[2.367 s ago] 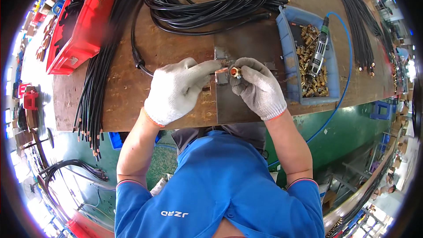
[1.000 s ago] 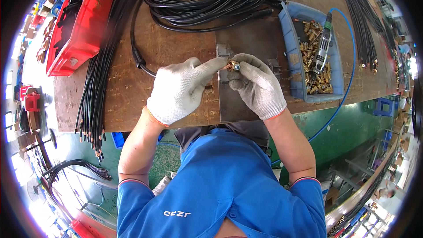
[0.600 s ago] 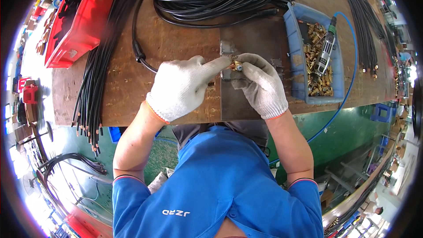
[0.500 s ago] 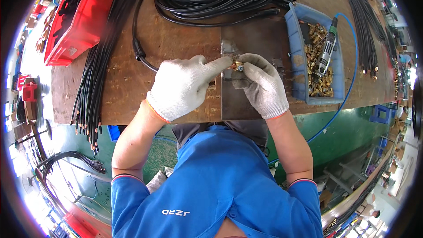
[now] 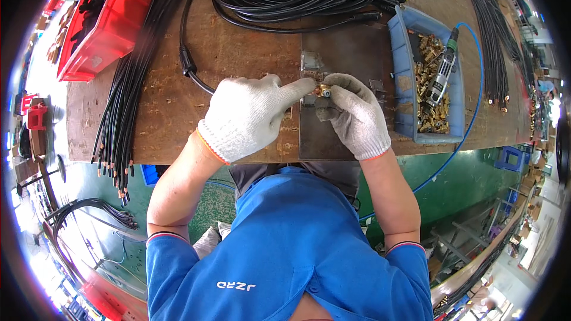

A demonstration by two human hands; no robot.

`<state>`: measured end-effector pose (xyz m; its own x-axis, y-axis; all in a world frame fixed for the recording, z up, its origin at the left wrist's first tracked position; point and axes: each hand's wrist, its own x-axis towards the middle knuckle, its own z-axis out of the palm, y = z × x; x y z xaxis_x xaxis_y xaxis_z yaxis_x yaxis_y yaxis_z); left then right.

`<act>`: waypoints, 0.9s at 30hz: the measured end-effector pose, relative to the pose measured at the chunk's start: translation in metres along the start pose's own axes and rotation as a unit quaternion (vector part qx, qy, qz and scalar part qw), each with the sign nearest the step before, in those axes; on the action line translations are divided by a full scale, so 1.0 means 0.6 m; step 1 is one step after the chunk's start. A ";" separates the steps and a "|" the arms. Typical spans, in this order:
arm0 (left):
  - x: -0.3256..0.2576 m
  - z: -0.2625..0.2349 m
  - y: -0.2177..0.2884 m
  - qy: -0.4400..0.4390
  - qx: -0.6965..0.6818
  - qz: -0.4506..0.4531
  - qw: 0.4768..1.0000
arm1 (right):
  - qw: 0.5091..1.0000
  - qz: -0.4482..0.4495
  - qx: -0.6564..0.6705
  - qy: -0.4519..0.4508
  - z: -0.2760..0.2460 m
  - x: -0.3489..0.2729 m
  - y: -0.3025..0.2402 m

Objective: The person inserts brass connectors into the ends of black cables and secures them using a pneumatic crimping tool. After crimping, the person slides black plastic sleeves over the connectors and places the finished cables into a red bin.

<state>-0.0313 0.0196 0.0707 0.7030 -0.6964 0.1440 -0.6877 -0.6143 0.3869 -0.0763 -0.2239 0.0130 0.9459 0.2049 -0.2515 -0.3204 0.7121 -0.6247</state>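
Observation:
My left hand [image 5: 242, 116], in a white knit glove, is closed round the end part of a black cable [image 5: 201, 84]. Its index finger points right and reaches a small brass fitting [image 5: 323, 91]. Gloved as well, my right hand [image 5: 360, 117] pinches that fitting between thumb and fingers. The two hands meet over the left edge of a dark metal plate [image 5: 330, 137] on the bench. Behind my left hand the cable runs up and left through a black sleeve [image 5: 187, 62]. My fingers hide the exact joint between cable and fitting.
Right of my hands stands a blue bin [image 5: 405, 98] of brass fittings, a green-and-silver air tool [image 5: 441, 77] lying across it with a blue hose [image 5: 479, 83]. Coiled black cables [image 5: 285, 7] lie at the back. Cut cables [image 5: 122, 107] and a red bin [image 5: 113, 41] are left.
Both hands keep their hold and stay nearly in place. The fitting appears slightly turned in my right fingers. The whole view has shifted a little.

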 end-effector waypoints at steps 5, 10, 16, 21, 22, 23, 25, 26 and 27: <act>0.000 0.001 0.000 -0.008 0.021 -0.004 1.000 | 1.000 0.004 0.014 0.003 0.000 0.003 0.004; 0.000 -0.004 0.005 -0.027 0.049 -0.006 0.998 | 1.000 -0.006 -0.013 0.012 0.003 0.001 0.006; -0.001 -0.005 0.009 -0.053 0.076 -0.006 0.996 | 0.993 0.001 -0.105 0.048 0.015 -0.004 -0.002; 0.002 0.000 -0.002 -0.034 0.021 0.011 0.999 | 0.961 0.033 -0.269 0.047 0.027 -0.002 -0.028; 0.000 0.004 -0.008 -0.020 -0.005 0.011 1.000 | 0.960 0.035 -0.275 0.047 0.030 -0.002 -0.030; -0.001 0.007 -0.012 -0.007 -0.031 0.011 0.999 | 0.958 0.036 -0.282 0.047 0.034 -0.001 -0.030; 0.001 0.011 -0.017 0.005 -0.047 0.010 0.999 | 0.958 0.035 -0.282 0.045 0.033 -0.001 -0.030; 0.002 0.012 -0.017 0.011 -0.055 0.008 0.998 | 0.960 0.034 -0.276 0.041 0.032 -0.002 -0.030; 0.002 0.014 -0.018 0.016 -0.068 0.007 0.998 | 0.962 0.032 -0.269 0.038 0.031 -0.001 -0.029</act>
<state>-0.0246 0.0221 0.0592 0.7002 -0.6912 0.1785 -0.6682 -0.5466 0.5047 -0.0705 -0.2240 0.0379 0.9237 0.1716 -0.3426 -0.3768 0.2441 -0.8936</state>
